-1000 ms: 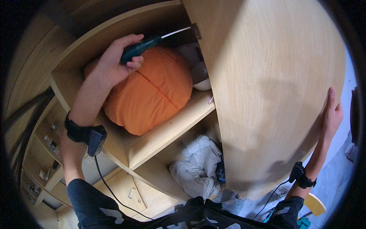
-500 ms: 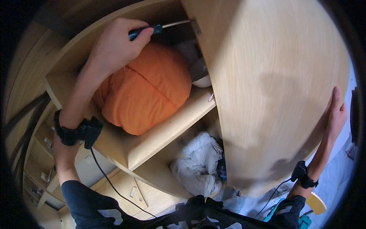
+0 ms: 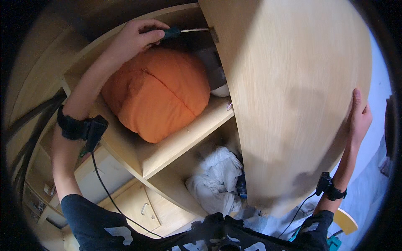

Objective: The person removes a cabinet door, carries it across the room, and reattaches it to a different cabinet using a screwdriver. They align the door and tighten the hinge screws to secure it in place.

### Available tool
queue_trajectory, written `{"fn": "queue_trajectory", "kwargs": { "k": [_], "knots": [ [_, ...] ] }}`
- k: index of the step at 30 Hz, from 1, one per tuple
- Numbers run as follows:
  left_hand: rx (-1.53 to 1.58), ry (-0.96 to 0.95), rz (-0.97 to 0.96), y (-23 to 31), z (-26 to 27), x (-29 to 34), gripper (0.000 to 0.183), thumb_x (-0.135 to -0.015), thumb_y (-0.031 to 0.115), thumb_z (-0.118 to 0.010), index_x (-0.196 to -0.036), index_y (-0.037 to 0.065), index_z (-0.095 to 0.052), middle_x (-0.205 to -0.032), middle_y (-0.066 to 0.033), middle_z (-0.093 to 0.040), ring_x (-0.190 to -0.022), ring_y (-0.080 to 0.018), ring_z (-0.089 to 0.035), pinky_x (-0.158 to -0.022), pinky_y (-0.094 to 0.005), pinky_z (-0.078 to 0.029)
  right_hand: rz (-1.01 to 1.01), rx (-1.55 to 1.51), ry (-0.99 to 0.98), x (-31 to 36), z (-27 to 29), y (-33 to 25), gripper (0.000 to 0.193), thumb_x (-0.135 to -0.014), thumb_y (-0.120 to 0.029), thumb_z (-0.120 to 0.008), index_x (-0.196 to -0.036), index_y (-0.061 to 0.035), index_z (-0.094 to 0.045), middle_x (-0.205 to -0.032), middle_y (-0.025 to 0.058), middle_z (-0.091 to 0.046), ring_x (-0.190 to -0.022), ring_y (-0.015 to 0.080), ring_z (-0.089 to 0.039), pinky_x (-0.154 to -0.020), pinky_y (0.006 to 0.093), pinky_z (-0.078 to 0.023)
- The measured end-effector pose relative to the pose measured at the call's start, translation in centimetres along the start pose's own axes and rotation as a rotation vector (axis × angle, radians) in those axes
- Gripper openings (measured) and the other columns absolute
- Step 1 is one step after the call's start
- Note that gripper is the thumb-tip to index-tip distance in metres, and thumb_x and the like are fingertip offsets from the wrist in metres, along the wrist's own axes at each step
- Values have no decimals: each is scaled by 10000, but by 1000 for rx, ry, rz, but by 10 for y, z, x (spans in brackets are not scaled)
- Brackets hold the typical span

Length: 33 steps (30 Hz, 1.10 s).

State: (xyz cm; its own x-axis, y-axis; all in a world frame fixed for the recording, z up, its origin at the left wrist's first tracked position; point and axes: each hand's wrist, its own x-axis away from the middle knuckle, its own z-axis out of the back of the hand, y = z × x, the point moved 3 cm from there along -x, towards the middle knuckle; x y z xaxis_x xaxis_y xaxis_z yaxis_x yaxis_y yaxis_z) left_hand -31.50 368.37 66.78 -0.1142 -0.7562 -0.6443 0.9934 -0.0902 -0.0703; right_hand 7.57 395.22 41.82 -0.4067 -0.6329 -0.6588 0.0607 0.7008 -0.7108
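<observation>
My left hand (image 3: 144, 35) is closed around the dark green handle of a screwdriver (image 3: 171, 33). The shaft reaches right, its tip at a small metal hinge (image 3: 214, 34) on the inner edge of a wooden cabinet door (image 3: 289, 62). My right hand (image 3: 361, 119) grips the door's far right edge, thumb on the face in view and the other fingers partly hidden behind it. Below my left hand, a bulging orange cloth bundle (image 3: 161, 96) fills the upper compartment. A pale rounded object (image 3: 220, 90) shows partly beside it, near the door.
White crumpled cloth (image 3: 217, 175) lies in the lower compartment beside a dark blue bottle-like object (image 3: 241, 184). Wooden shelf edges (image 3: 188, 144) run beneath the bundle. Black cables (image 3: 33, 134) hang at the left. A yellow curved piece (image 3: 345, 221) sits at lower right.
My view has shifted slightly, and the door and right hand appear a little further left. My left fingers have loosened and shifted on the handle, while the screwdriver tip stays at the hinge.
</observation>
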Motion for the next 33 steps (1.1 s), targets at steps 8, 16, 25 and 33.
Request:
{"fn": "queue_trajectory", "kwargs": {
  "k": [8, 16, 25, 33],
  "knots": [
    [863, -204, 858, -20, -17, 27, 401, -965, 387, -523, -1023, -4, -584, -605, 14, -492, -361, -2, -307, -317, -132, -249, -6, 4, -23, 0, 3, 4, 516, -905, -442, -634, -1076, 44, -657, -986, 83, -674, -895, 123, -583, -837, 257, -451],
    [-174, 2, 17, -4, -20, 19, 312, -935, 311, -566, -935, 7, -637, -602, -45, -568, -402, -134, -472, -405, -267, -411, -21, -34, 24, -2, 4, 10, 514, -909, -422, -636, -1108, 52, -652, -1049, 95, -674, -948, 130, -584, -864, 255, -443],
    [-317, 162, -203, 6, -10, 12, 281, -904, 262, -607, -1014, 6, -642, -753, -75, -623, -586, -154, -559, -521, -289, -476, -32, 7, 26, -2, 2, 9, 533, -906, -439, -634, -1118, 49, -648, -1039, 94, -673, -944, 136, -581, -869, 263, -441],
    [1031, 144, 694, -16, -17, 23, 336, -941, 319, -559, -1079, 13, -539, -753, -63, -562, -496, -53, -421, -393, -164, -348, -44, 1, 17, -2, 1, 8, 527, -906, -431, -637, -1118, 52, -646, -1035, 91, -672, -939, 135, -579, -866, 262, -439]
  ]
}}
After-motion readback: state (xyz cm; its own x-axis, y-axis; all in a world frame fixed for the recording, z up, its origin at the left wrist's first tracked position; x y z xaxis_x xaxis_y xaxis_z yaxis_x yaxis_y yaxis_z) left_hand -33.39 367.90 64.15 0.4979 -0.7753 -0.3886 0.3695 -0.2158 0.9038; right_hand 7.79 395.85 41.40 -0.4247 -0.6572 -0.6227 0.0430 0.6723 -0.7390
